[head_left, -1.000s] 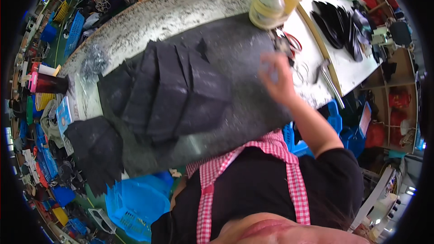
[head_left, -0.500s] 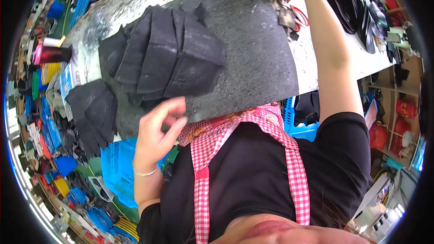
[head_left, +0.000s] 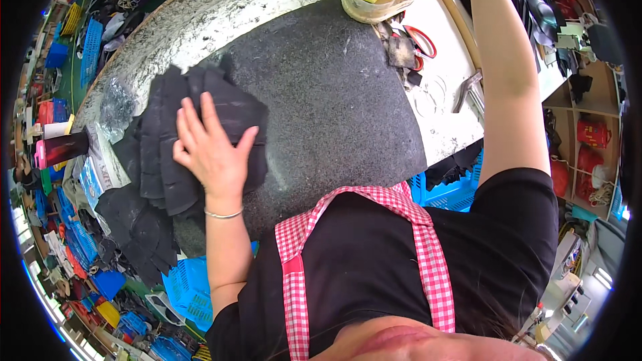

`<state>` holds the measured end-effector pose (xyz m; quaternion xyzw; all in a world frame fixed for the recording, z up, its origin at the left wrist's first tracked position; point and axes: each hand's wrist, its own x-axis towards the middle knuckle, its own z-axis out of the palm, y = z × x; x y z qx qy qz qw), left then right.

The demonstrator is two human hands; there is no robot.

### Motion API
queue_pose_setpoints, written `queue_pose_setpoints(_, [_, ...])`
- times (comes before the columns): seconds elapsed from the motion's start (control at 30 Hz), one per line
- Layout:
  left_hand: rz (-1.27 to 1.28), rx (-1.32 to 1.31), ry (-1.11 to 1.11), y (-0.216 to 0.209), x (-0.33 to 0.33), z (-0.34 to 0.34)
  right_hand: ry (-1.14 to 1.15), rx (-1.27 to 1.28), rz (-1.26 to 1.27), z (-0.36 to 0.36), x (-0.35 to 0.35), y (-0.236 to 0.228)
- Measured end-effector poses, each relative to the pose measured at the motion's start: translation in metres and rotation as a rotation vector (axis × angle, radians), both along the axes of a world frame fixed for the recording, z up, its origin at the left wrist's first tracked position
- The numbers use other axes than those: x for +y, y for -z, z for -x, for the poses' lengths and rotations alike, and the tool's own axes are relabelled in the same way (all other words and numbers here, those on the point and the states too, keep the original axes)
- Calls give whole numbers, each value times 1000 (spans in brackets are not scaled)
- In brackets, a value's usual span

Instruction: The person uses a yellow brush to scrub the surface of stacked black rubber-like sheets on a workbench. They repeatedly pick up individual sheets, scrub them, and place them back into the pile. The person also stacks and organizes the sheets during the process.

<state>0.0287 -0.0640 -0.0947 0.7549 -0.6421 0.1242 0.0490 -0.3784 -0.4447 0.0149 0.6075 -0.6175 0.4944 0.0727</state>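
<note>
Rested the left hand (head_left: 212,154) with fingers spread wide on the layered black pieces (head_left: 160,154) — at left on the dark mat (head_left: 328,103). Held the right forearm (head_left: 509,67) out far, right of the pale tub (head_left: 366,12); could not tell the right hand's fingers — beyond view.

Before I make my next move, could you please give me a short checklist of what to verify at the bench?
1. Left hand over the black stack: ok, fingers spread on top.
2. Right hand in view: not ok, the right arm runs off the top edge.
3. Right grip holding something: cannot tell.
4. Stack edges lined up: not ok, they fan out.
5. Tub upright: ok, at the mat's far edge.
6. Metal tool off the mat: ok, right of it.
</note>
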Motion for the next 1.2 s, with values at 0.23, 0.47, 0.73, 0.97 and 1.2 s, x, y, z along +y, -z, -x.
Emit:
queue_pose_setpoints(0.23, [-93, -169, -169, -14, 1, -24, -80, 195, 337, -19, 72, 42])
queue_pose_setpoints(0.47, [-44, 219, -60, -29, -15, -17, -277, -45, -331, -63, 136, 100])
queue_pose_setpoints(0.73, [-90, 1805, 134, -40, -24, 3, -165, 32, -457, -40, 167, 101])
queue_pose_setpoints(0.97, [-265, 2288, 137, 28, -75, 84, -557, 651, -418, 5, 234, 160])
queue_pose_setpoints(1.2, [-57, 917, 7, 23, -76, 108, -692, 290, -361, -7, 268, 141])
